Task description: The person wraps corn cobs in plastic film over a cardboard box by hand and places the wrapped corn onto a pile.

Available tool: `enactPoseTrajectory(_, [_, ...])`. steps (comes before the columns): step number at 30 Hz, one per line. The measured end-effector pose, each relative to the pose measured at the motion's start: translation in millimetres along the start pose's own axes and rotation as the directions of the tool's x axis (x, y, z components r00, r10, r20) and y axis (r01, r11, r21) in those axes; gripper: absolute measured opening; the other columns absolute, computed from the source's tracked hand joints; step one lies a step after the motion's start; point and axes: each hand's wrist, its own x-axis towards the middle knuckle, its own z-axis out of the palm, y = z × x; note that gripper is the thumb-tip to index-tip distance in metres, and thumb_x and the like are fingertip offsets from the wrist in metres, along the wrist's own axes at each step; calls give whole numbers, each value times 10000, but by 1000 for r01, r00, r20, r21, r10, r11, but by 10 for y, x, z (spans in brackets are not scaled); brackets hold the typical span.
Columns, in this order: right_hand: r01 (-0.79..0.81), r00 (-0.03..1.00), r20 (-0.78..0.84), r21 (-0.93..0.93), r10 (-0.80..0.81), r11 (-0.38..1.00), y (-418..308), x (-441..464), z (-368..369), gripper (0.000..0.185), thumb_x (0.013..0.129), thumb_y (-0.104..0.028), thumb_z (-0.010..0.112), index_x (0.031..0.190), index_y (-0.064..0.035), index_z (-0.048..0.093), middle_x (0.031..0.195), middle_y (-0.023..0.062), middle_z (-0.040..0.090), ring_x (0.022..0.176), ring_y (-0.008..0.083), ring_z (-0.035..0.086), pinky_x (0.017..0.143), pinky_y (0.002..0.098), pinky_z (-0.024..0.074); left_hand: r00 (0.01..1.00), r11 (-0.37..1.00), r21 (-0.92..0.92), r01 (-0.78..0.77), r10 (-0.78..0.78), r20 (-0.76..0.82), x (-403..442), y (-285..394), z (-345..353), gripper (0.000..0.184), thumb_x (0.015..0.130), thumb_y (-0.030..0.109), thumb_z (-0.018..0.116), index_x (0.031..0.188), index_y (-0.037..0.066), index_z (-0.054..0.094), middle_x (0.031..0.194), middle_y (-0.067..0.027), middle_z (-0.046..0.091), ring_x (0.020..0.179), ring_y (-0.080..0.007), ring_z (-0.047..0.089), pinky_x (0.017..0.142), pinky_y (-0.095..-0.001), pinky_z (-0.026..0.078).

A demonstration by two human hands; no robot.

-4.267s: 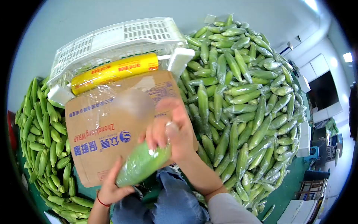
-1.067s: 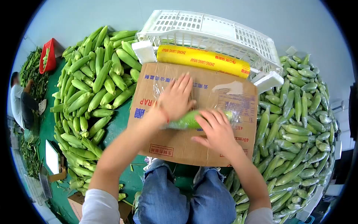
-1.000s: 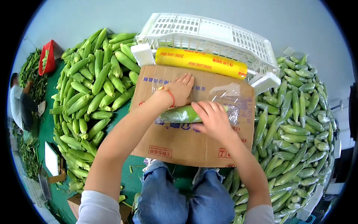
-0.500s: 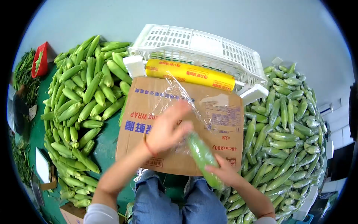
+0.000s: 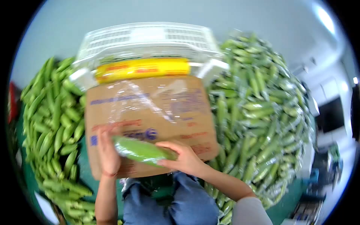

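Observation:
An ear of corn in green husk, wrapped in shiny film, lies level above the front of a cardboard box. My right hand grips its right end, thumb and fingers closed round it. At the other end is my left hand, blurred, with its fingers stretched out and the palm beside the corn's tip; contact there is unclear. Beyond the hands, loose clear film is spread over the cardboard box. A yellow roll of film sits across the box's far edge between white supports.
A white plastic basket stands behind the roll. Unwrapped corn is heaped on the left. A large heap of film-wrapped corn rises on the right. My knees are just below the box.
My view has turned right, shifting the scene left. The corn has gone from steep to nearly level. My left hand has moved from above the film down to the corn's left end.

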Motion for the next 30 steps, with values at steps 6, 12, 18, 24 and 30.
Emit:
enactPoseTrajectory(6, [504, 857, -331, 377, -395, 777, -243, 73, -150, 485, 921, -143, 619, 1365, -74, 437, 928, 105, 636, 791, 216, 620, 790, 399, 500, 345, 322, -189, 928, -549, 761, -716, 233, -179, 536, 1027, 480, 320, 1070, 0, 555, 742, -129, 634, 510, -178, 601, 412, -279, 487])
enactPoseTrajectory(12, [509, 857, -420, 779, -297, 367, -560, 47, -291, 596, 935, -292, 607, 1416, -93, 317, 895, 107, 603, 841, 232, 620, 814, 437, 510, 788, 961, -168, 220, -74, 611, -791, 613, -95, 576, 943, 370, 528, 1366, -8, 430, 1172, -203, 585, 832, -251, 666, 594, -297, 550])
enactPoseTrajectory(18, [430, 730, -683, 495, 32, 755, 295, -323, 87, 405, 922, -224, 579, 1252, -7, 488, 1047, 111, 614, 989, 187, 603, 827, 355, 505, 385, 804, 31, -594, 250, 888, -333, 1410, 746, 671, 807, 201, 697, 1399, 25, 436, 1302, -219, 527, 1043, -390, 593, 828, -420, 514])
enactPoseTrajectory(24, [515, 154, -904, 418, 399, 749, 858, -1870, -1918, 401, 942, -421, 530, 1086, -47, 541, 989, 118, 606, 906, 261, 588, 855, 415, 469, 508, 765, 265, -587, 93, 856, -426, 843, 375, 670, 762, 94, 698, 1391, 64, 466, 1400, -230, 431, 1278, -406, 431, 1056, -462, 368])
enactPoseTrajectory(30, [-580, -562, -785, 148, -262, 801, 1309, -3155, -4416, 797, 867, -512, 643, 1353, 82, 427, 1200, 258, 559, 1108, 348, 553, 1005, 424, 411, 756, 614, 559, -557, 96, 647, -501, 339, -370, 655, 727, 54, 728, 1340, 33, 500, 1401, -251, 439, 1239, -416, 472, 1045, -451, 389])
